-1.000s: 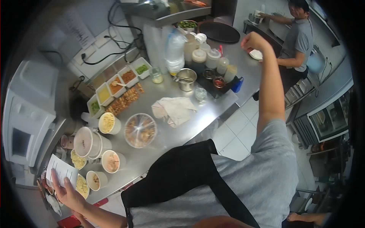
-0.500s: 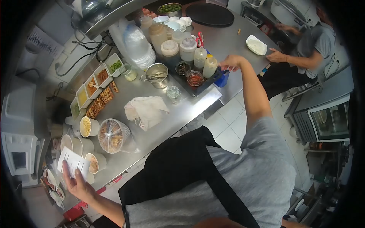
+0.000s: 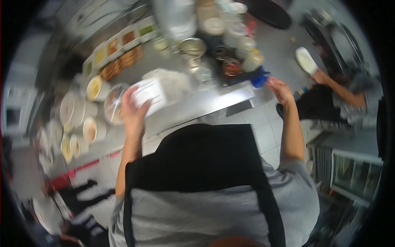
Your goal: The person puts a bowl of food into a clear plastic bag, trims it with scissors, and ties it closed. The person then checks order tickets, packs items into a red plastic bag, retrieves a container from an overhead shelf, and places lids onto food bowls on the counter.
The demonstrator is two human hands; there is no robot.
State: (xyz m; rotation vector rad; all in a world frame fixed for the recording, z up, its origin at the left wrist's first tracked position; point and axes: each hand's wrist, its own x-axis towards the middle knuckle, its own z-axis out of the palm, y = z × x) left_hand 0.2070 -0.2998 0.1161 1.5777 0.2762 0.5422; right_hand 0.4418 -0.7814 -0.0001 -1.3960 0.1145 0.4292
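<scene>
While the left hand (image 3: 135,110) pinches a white paper slip (image 3: 151,97) above the desk (image 3: 224,101), apparently the handling step, the right hand (image 3: 280,89) is beside a blue object (image 3: 259,78), its grip unclear. Moving the slip would call for steady fingers.

White printed paper (image 3: 151,95) (its text blurred), tilted in the left fingers (image 3: 130,95); blue item (image 3: 259,78) beside black tray (image 3: 243,78).

- Counter (image 3: 222,101): smooth metal, glossy where light strikes.
- Slip (image 3: 151,95): white paper, matt.
- Towel (image 3: 177,84): soft-looking cloth.
- Pot (image 3: 192,48): shiny metal.
- Apron (image 3: 197,158): black cloth, matt.
- Floor tiles (image 3: 263,131): pale, smooth.
</scene>
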